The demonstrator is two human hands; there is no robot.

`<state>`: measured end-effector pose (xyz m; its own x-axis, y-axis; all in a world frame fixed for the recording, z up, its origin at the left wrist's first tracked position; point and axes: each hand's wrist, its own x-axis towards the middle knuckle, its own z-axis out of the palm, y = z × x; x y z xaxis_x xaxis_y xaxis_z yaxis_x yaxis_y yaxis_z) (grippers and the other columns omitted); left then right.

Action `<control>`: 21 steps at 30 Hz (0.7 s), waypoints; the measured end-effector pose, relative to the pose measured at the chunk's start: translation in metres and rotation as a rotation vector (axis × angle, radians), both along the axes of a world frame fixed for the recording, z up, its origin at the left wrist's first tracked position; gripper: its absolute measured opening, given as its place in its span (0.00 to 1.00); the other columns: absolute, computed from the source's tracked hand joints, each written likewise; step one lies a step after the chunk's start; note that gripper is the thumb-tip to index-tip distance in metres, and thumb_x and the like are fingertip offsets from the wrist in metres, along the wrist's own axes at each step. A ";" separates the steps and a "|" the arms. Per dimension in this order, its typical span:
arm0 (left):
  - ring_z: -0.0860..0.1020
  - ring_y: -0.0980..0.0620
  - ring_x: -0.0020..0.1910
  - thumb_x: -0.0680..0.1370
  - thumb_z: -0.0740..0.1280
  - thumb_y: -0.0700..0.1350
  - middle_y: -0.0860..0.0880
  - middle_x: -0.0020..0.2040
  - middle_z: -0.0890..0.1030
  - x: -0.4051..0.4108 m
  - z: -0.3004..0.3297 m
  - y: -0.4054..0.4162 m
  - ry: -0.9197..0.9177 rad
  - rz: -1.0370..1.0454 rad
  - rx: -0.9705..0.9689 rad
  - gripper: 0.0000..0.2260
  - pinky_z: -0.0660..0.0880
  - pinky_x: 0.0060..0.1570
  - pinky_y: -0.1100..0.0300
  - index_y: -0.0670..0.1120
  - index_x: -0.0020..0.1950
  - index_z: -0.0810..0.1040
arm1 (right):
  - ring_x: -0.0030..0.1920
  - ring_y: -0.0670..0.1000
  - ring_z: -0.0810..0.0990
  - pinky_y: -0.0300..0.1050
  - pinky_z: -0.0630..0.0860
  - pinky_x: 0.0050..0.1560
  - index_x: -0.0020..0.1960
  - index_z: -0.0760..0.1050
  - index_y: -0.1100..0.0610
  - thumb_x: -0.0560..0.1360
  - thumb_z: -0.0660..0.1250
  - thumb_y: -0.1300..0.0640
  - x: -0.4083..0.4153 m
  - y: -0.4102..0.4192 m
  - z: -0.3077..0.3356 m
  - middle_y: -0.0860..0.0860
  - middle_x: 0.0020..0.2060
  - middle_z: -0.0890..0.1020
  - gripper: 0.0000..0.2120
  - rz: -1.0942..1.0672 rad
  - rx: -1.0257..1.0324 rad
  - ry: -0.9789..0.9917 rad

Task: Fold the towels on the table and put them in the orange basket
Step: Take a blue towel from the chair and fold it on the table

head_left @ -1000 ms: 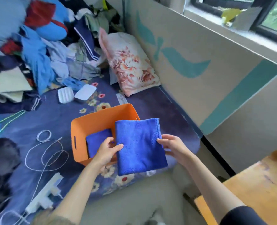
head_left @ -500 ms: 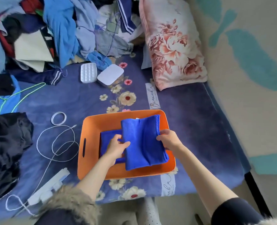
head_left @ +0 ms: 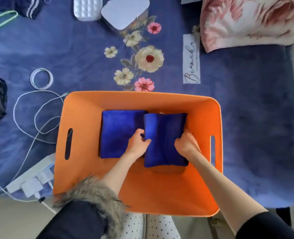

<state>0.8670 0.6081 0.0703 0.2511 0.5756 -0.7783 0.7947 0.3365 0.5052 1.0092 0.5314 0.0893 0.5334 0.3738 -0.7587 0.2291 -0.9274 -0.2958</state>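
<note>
1. The folded towel [head_left: 165, 138], held above the orange basket [head_left: 160, 192] a second ago, now sits low inside it, beside the first towel [head_left: 120, 131].
2. The left hand [head_left: 137, 144] and right hand [head_left: 185, 144] still pinch its side edges.
3. Judgement: placement nearly complete; release remains.

Home bedroom — floral bedspread [head_left: 91, 66], pillow [head_left: 246, 23]

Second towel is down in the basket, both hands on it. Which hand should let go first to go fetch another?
Probably the left hand: it pinches only the edge of the folded towel, beside the first towel. The right hand grips the side near the orange basket wall and can steady it.
</note>
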 end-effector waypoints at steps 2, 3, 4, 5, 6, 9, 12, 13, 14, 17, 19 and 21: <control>0.72 0.51 0.40 0.78 0.65 0.42 0.52 0.38 0.71 0.002 -0.007 0.003 -0.012 0.020 0.025 0.08 0.75 0.44 0.52 0.47 0.53 0.67 | 0.61 0.64 0.73 0.50 0.71 0.55 0.64 0.64 0.66 0.76 0.58 0.64 -0.002 0.004 -0.001 0.64 0.60 0.74 0.16 0.012 -0.016 -0.046; 0.73 0.51 0.41 0.78 0.65 0.42 0.52 0.38 0.72 0.003 -0.009 0.004 -0.014 0.031 0.028 0.08 0.76 0.46 0.51 0.47 0.53 0.68 | 0.61 0.64 0.73 0.51 0.71 0.56 0.64 0.63 0.66 0.76 0.58 0.64 -0.002 0.006 -0.003 0.64 0.61 0.73 0.17 0.015 -0.027 -0.064; 0.73 0.50 0.42 0.78 0.65 0.42 0.52 0.39 0.72 0.003 -0.010 0.006 -0.014 0.039 0.021 0.08 0.76 0.48 0.50 0.47 0.54 0.68 | 0.60 0.64 0.73 0.51 0.71 0.56 0.64 0.63 0.66 0.76 0.58 0.64 -0.002 0.008 -0.003 0.64 0.60 0.73 0.17 0.010 -0.039 -0.077; 0.73 0.50 0.42 0.78 0.65 0.42 0.52 0.39 0.72 0.003 -0.012 0.008 -0.013 0.045 0.006 0.08 0.76 0.49 0.50 0.47 0.54 0.68 | 0.59 0.63 0.74 0.51 0.72 0.55 0.64 0.64 0.66 0.76 0.58 0.64 -0.003 0.009 -0.006 0.63 0.59 0.74 0.17 -0.006 -0.046 -0.086; 0.73 0.50 0.42 0.78 0.65 0.42 0.52 0.39 0.72 0.004 -0.014 0.010 -0.014 0.047 -0.010 0.08 0.76 0.50 0.50 0.47 0.55 0.68 | 0.57 0.61 0.75 0.50 0.73 0.54 0.62 0.65 0.66 0.76 0.58 0.63 -0.003 0.009 -0.010 0.61 0.56 0.75 0.15 -0.017 -0.055 -0.093; 0.75 0.50 0.44 0.78 0.65 0.42 0.52 0.40 0.73 0.006 -0.018 0.015 -0.021 0.032 -0.016 0.09 0.77 0.51 0.49 0.46 0.57 0.70 | 0.51 0.55 0.70 0.44 0.69 0.46 0.59 0.63 0.58 0.77 0.57 0.61 -0.004 0.008 -0.016 0.56 0.51 0.68 0.11 -0.010 -0.095 -0.060; 0.76 0.48 0.49 0.78 0.64 0.42 0.50 0.48 0.75 0.007 -0.020 0.013 0.002 -0.085 0.135 0.13 0.76 0.50 0.50 0.45 0.62 0.70 | 0.61 0.60 0.69 0.44 0.66 0.50 0.69 0.58 0.62 0.75 0.58 0.64 -0.008 0.007 -0.009 0.60 0.64 0.66 0.24 -0.073 -0.025 -0.025; 0.75 0.48 0.52 0.78 0.64 0.41 0.49 0.52 0.74 0.005 -0.020 0.011 0.015 -0.165 0.230 0.14 0.75 0.48 0.51 0.46 0.63 0.69 | 0.65 0.60 0.67 0.44 0.66 0.53 0.72 0.55 0.61 0.74 0.59 0.65 -0.011 0.005 -0.004 0.60 0.68 0.63 0.28 -0.045 0.010 -0.046; 0.74 0.47 0.55 0.78 0.64 0.41 0.48 0.57 0.73 0.002 -0.018 0.008 0.025 -0.260 0.336 0.16 0.75 0.47 0.51 0.46 0.65 0.69 | 0.69 0.60 0.63 0.45 0.65 0.58 0.74 0.50 0.61 0.74 0.59 0.65 -0.016 0.003 0.003 0.60 0.71 0.58 0.31 0.014 0.032 -0.066; 0.67 0.43 0.68 0.74 0.69 0.41 0.44 0.71 0.66 -0.009 -0.019 0.001 0.007 -0.593 0.595 0.24 0.72 0.58 0.49 0.45 0.69 0.67 | 0.76 0.59 0.44 0.52 0.51 0.75 0.75 0.37 0.62 0.78 0.59 0.62 -0.030 -0.008 0.001 0.59 0.76 0.41 0.37 0.459 -0.117 -0.246; 0.48 0.42 0.76 0.74 0.70 0.47 0.44 0.77 0.49 -0.014 -0.020 -0.002 0.031 -0.840 0.581 0.33 0.56 0.71 0.45 0.47 0.75 0.58 | 0.75 0.59 0.37 0.55 0.44 0.75 0.74 0.34 0.64 0.80 0.55 0.63 -0.030 -0.014 -0.013 0.60 0.75 0.37 0.34 0.741 -0.227 -0.353; 0.31 0.45 0.72 0.75 0.67 0.54 0.47 0.74 0.32 -0.016 -0.024 -0.001 0.112 -1.046 0.523 0.40 0.40 0.72 0.45 0.51 0.77 0.44 | 0.74 0.60 0.35 0.56 0.41 0.75 0.74 0.33 0.64 0.80 0.56 0.63 -0.022 -0.015 -0.024 0.60 0.74 0.35 0.35 0.870 -0.301 -0.367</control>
